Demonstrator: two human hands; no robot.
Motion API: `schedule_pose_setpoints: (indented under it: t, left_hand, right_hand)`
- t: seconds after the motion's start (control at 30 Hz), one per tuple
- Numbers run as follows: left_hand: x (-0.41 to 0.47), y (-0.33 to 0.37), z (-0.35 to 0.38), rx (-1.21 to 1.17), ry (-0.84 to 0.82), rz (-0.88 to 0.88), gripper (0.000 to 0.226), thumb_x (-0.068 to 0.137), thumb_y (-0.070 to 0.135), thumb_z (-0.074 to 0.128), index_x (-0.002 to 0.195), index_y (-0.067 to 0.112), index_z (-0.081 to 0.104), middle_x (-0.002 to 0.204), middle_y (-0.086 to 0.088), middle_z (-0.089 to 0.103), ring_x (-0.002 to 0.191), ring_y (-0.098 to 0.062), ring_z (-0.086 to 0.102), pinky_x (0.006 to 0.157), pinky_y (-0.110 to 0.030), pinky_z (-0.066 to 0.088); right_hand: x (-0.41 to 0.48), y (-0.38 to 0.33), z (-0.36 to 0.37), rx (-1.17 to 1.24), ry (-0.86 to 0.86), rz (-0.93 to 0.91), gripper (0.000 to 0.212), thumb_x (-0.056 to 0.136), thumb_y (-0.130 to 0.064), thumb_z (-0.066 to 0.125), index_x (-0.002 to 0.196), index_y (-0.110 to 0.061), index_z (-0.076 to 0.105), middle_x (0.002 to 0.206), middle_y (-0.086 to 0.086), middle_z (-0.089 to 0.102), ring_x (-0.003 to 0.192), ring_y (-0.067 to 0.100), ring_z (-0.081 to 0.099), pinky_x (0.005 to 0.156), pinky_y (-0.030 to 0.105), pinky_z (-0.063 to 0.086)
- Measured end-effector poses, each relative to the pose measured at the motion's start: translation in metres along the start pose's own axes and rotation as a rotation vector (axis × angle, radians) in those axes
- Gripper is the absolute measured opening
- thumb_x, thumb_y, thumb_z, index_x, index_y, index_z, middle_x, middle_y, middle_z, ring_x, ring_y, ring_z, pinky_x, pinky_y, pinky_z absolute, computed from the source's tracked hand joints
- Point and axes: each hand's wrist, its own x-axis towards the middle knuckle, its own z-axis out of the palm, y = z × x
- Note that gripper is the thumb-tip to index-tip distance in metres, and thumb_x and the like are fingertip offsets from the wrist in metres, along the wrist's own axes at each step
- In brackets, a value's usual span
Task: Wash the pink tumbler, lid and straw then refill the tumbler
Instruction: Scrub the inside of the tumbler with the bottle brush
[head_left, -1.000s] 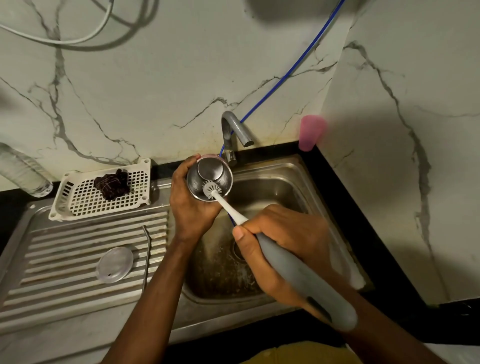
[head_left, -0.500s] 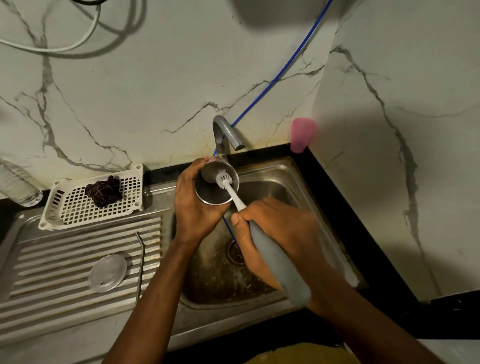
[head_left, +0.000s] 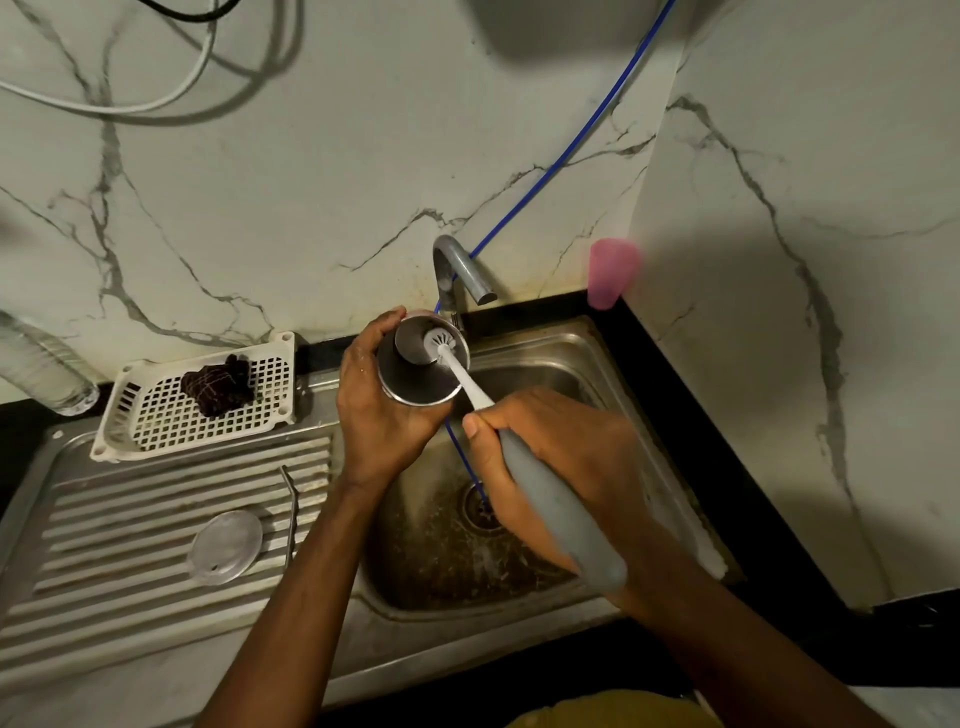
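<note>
A: Steel or stone, head view?
B: Marble walls (head_left: 311, 208) are enclosing a steel sink (head_left: 545, 353) in a corner; the drainboard (head_left: 130, 519) is stretching leftward, carrying the lid (head_left: 226, 545) and, just beside it, the straw (head_left: 291, 514).
A: And the tumbler (head_left: 405, 382)?
B: The left hand (head_left: 379, 410) is curling its fingers round it above the sink, mouth tilting toward the camera; the right hand (head_left: 550, 457) is gripping the brush (head_left: 566, 525), bristles inside.

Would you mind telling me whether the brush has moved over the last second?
Yes. The brush has pushed deeper into the tumbler, its head now closer to the tap.
</note>
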Motion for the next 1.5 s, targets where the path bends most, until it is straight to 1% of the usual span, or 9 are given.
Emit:
schedule_pose_setpoints:
  t: [0.13, 0.23, 0.4, 0.6, 0.9, 1.07, 1.2, 1.37, 1.5]
  left_hand:
    - [-0.002, -0.001, 0.003, -0.029, 0.011, -0.014, 0.081, 0.064, 0.030, 0.089, 0.134, 0.017, 0.050, 0.136, -0.014, 0.058, 0.127, -0.033, 0.056, 0.104, -0.059, 0.045]
    - [-0.003, 0.001, 0.002, -0.053, 0.024, -0.033, 0.081, 0.075, 0.061, 0.079, 0.133, 0.010, 0.052, 0.135, -0.017, 0.059, 0.126, -0.036, 0.056, 0.104, -0.061, 0.044]
    - [-0.004, 0.001, 0.000, 0.002, -0.029, 0.021, 0.081, 0.077, 0.058, 0.077, 0.135, 0.007, 0.050, 0.137, -0.012, 0.058, 0.127, -0.032, 0.056, 0.104, -0.058, 0.046]
    - [-0.009, -0.002, 0.001, -0.018, -0.040, -0.036, 0.076, 0.071, 0.044, 0.082, 0.134, 0.015, 0.050, 0.136, -0.014, 0.059, 0.127, -0.034, 0.056, 0.104, -0.059, 0.045]
    - [-0.004, 0.012, -0.005, 0.152, -0.171, 0.004, 0.078, 0.079, 0.058, 0.065, 0.128, -0.002, 0.059, 0.125, -0.012, 0.064, 0.113, -0.031, 0.059, 0.099, -0.038, 0.045]
    - [0.004, 0.002, -0.012, 0.092, -0.223, -0.030, 0.078, 0.061, 0.044, 0.080, 0.131, 0.019, 0.055, 0.129, 0.008, 0.061, 0.119, -0.023, 0.056, 0.103, -0.038, 0.045]
    - [0.008, 0.006, -0.014, 0.064, -0.235, -0.038, 0.080, 0.059, 0.034, 0.088, 0.129, 0.035, 0.051, 0.126, 0.028, 0.055, 0.121, -0.021, 0.057, 0.103, -0.036, 0.045]
    - [0.008, -0.001, -0.007, 0.134, -0.336, 0.055, 0.089, 0.053, 0.012, 0.096, 0.133, 0.020, 0.057, 0.131, 0.009, 0.062, 0.121, -0.021, 0.055, 0.102, -0.039, 0.046]
    - [0.004, -0.002, 0.002, 0.145, -0.371, 0.086, 0.082, 0.062, 0.027, 0.094, 0.134, 0.012, 0.057, 0.135, 0.001, 0.061, 0.124, -0.022, 0.054, 0.105, -0.024, 0.039]
  right_hand:
    - [0.001, -0.017, -0.012, 0.106, -0.025, -0.084, 0.013, 0.088, -0.016, 0.072, 0.077, -0.008, 0.072, 0.073, -0.002, 0.067, 0.064, 0.009, 0.063, 0.065, 0.020, 0.053]
    - [-0.003, -0.015, -0.009, 0.222, -0.031, 0.008, 0.009, 0.092, -0.016, 0.072, 0.090, -0.025, 0.072, 0.091, -0.031, 0.060, 0.089, -0.013, 0.060, 0.082, 0.003, 0.042]
    - [-0.007, 0.015, 0.017, 0.039, -0.080, -0.039, 0.032, 0.048, 0.005, 0.097, 0.069, 0.004, 0.072, 0.064, 0.010, 0.071, 0.052, 0.017, 0.069, 0.076, 0.019, 0.047]
    - [-0.003, -0.015, -0.009, 0.128, -0.055, -0.077, 0.015, 0.089, -0.018, 0.071, 0.079, -0.006, 0.073, 0.071, 0.003, 0.067, 0.062, 0.013, 0.061, 0.068, 0.020, 0.051]
    - [0.001, -0.005, 0.000, 0.266, 0.080, 0.002, 0.006, 0.082, -0.003, 0.078, 0.081, 0.003, 0.076, 0.076, 0.010, 0.074, 0.068, 0.016, 0.071, 0.067, 0.028, 0.059]
    - [-0.005, 0.011, -0.004, 0.280, 0.026, -0.047, 0.008, 0.087, -0.005, 0.077, 0.089, 0.002, 0.077, 0.084, 0.010, 0.074, 0.076, 0.019, 0.072, 0.072, 0.034, 0.059]
    - [-0.002, 0.014, -0.009, 0.227, 0.012, 0.064, 0.002, 0.087, -0.003, 0.077, 0.085, -0.004, 0.077, 0.081, 0.001, 0.071, 0.077, -0.001, 0.066, 0.076, 0.016, 0.052]
    - [0.009, 0.011, -0.010, 0.166, 0.113, 0.049, 0.019, 0.083, 0.006, 0.077, 0.069, -0.002, 0.067, 0.062, 0.002, 0.063, 0.054, 0.008, 0.056, 0.062, 0.012, 0.044]
    - [0.017, 0.005, -0.024, 0.234, 0.002, 0.088, 0.020, 0.092, -0.010, 0.062, 0.072, -0.015, 0.059, 0.067, -0.012, 0.053, 0.056, 0.004, 0.052, 0.061, 0.014, 0.042]
